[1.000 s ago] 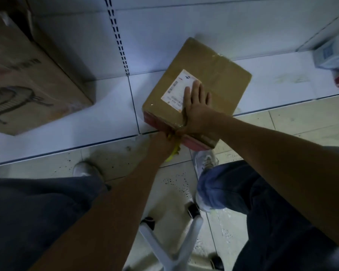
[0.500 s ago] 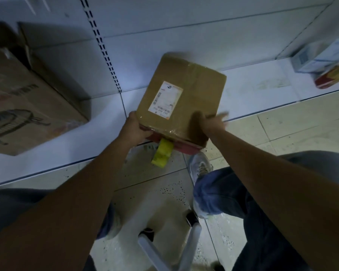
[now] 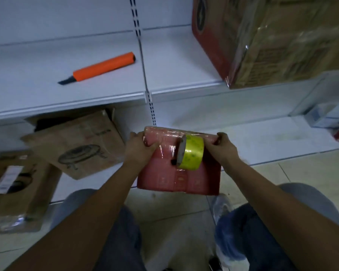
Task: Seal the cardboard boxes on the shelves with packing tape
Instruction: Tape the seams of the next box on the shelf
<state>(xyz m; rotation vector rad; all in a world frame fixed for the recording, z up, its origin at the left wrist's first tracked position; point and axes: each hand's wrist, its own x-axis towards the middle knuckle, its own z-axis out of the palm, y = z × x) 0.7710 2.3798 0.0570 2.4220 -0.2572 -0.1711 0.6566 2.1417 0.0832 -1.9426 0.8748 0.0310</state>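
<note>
Held up in front of the lower shelf (image 3: 243,137), between both hands, a small cardboard box (image 3: 176,173) with its red, film-glossy face turned toward the camera. Left hand (image 3: 139,147) curled over the upper left corner, thumb on the near face, fingers wrapped behind: a full grip on the box. Right hand (image 3: 221,147) clamped on the upper right corner in the same manner, fingertips hooked over the top edge. Grips at opposite corners, probably to keep the box steady and tilted so the face needing tape comes into reach. Roll of yellow packing tape (image 3: 191,154) lying against the red face near the top, just beside the right hand, apparently hanging from a strip already stuck down; whether any finger steadies it, impossible to tell. Box clear of the shelf and floor, carried wholly by the hands above the knees. On the upper shelf (image 3: 67,98), an orange utility knife (image 3: 102,67) with blade tip out, left within reach, likely for cutting the tape. Further right on that shelf, a large taped carton (image 3: 282,40) overhanging the edge. On the lower shelf at left, a brown carton with a line drawing of a cooker (image 3: 76,145), leaning, and another flat carton (image 3: 18,188) in front of it, presumably waiting for sealing.
</note>
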